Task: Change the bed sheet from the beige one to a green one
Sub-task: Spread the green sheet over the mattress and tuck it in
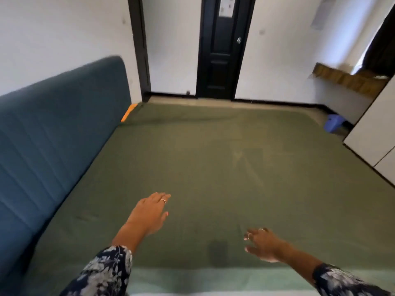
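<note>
Green sheet point(224, 167) is lying spread across the bed, reaching its near edge. Left hand point(147, 212) and right hand point(264, 244) are hovering over the near edge, fingers apart (gripping nothing).

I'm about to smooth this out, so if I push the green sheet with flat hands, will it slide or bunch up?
The green sheet will probably bunch: it is thin and floppy, already rippled near the far left corner. It looks light, so the open left hand and right hand should shift it easily.
</note>
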